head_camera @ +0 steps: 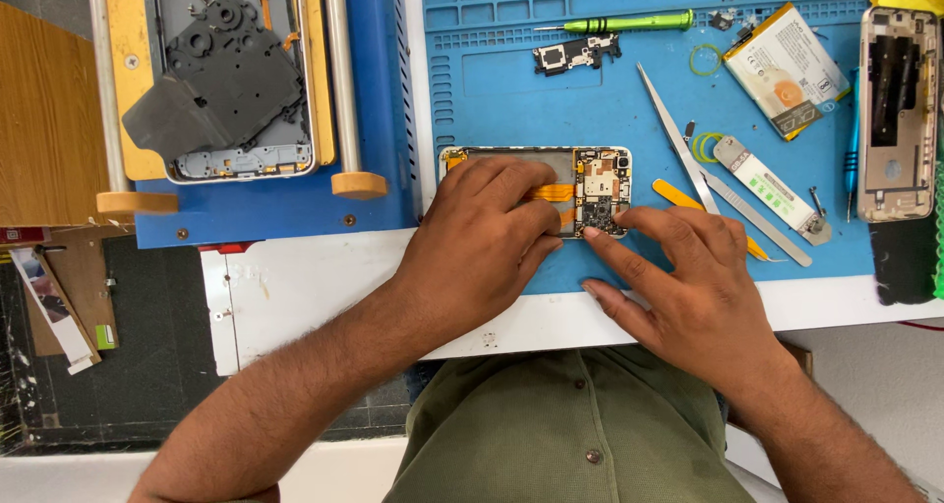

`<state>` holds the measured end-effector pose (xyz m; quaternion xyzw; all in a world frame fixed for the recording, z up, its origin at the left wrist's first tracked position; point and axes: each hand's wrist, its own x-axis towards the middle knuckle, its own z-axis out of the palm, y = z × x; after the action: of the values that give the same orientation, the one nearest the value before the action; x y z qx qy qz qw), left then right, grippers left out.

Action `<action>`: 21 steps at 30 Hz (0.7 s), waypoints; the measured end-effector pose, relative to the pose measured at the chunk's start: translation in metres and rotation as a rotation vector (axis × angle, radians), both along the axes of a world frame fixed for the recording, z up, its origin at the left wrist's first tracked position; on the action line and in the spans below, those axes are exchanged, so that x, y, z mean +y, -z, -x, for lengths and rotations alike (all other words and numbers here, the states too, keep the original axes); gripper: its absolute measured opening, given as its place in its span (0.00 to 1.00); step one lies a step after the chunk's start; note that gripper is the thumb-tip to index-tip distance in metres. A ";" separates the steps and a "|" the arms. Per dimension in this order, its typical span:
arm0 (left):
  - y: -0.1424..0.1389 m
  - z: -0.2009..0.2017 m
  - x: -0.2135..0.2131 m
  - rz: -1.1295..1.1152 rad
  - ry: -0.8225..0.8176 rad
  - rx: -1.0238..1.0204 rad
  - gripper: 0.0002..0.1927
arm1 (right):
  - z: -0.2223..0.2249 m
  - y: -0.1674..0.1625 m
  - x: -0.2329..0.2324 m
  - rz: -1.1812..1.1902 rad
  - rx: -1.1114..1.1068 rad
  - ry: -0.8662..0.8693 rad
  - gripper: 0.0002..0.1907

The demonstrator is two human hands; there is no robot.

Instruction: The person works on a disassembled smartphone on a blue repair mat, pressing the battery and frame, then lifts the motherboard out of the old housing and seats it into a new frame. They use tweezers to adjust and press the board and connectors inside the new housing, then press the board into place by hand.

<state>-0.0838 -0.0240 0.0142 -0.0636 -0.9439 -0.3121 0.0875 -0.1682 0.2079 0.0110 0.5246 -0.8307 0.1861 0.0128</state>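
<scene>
- On the blue mat [492, 90], seen from the head camera, an opened phone [590, 183] is lying with its circuit board showing.
- The left hand [487, 237] is pressing flat on the phone's left half, fingers together, steadying it rather than clasping it.
- The right hand [688, 267] is touching the board's lower edge with one fingertip, other fingers spread.
- Judged step: working on the board; the next move calls for a light, exact touch.
- Tweezers [674, 134] and a green screwdriver [629, 21] are lying nearby.

- Single head-worn view, looking steeply down from above the person's chest.
- Close range: table [295, 296] fills frame, far edge at top.
- No second view to overlap.
</scene>
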 end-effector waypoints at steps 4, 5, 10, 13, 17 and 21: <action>0.000 0.000 0.000 0.007 0.004 0.011 0.08 | 0.001 -0.001 -0.001 -0.008 -0.004 -0.006 0.25; 0.000 -0.001 0.001 0.004 0.003 0.012 0.08 | 0.001 0.000 -0.001 -0.007 -0.011 -0.006 0.25; 0.001 -0.001 0.002 0.004 0.000 0.010 0.08 | 0.002 0.002 -0.001 -0.058 0.005 -0.017 0.26; 0.001 -0.001 0.002 0.008 0.006 0.021 0.09 | 0.003 0.003 -0.001 -0.075 0.012 -0.023 0.26; 0.000 -0.001 0.002 0.010 0.006 0.024 0.09 | 0.004 0.003 0.000 -0.035 -0.018 -0.013 0.26; 0.000 -0.001 0.002 0.014 0.006 0.015 0.09 | 0.005 0.003 0.000 -0.010 -0.073 0.005 0.27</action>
<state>-0.0831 -0.0222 0.0145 -0.0694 -0.9451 -0.3053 0.0934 -0.1730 0.2084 0.0084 0.5154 -0.8329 0.2009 -0.0197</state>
